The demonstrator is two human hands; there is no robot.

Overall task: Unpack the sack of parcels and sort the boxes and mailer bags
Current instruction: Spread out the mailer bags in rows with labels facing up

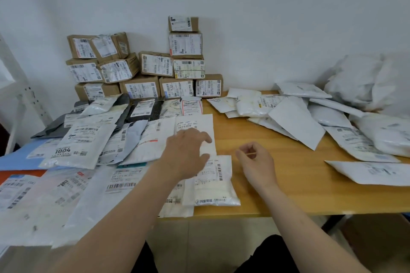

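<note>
My left hand [186,153] lies on a tall white mailer bag [196,123] near the middle of the wooden tabletop [277,195]. Its fingers [205,137] are stretched out and slightly spread, resting flat across the bag just below its printed label and barcode. That bag lies flat and lengthwise away from me. Its near end overlaps a shorter white mailer bag [216,186], plump and glossy, with a barcode label on top and a logo along its near edge. My right hand [255,162] hovers just beside these two bags over bare wood, its fingers [249,149] loosely curled with thumb and forefinger close together, holding nothing. To my left the sorted mailer bags [77,146] lie label-up in overlapping rows, mostly white, a few grey or black, and they spill past the tabletop's near edge and onto a blue sheet [17,157]. Behind them the cardboard boxes [142,68], brown and each carrying a white shipping label, stand stacked in several tiers against the wall [266,17]. Far to my right, well apart from my hands, a loose heap of white mailer bags [297,117] lies jumbled, many label-down. Behind it the crumpled white sack [359,82] slumps against the wall.
</note>
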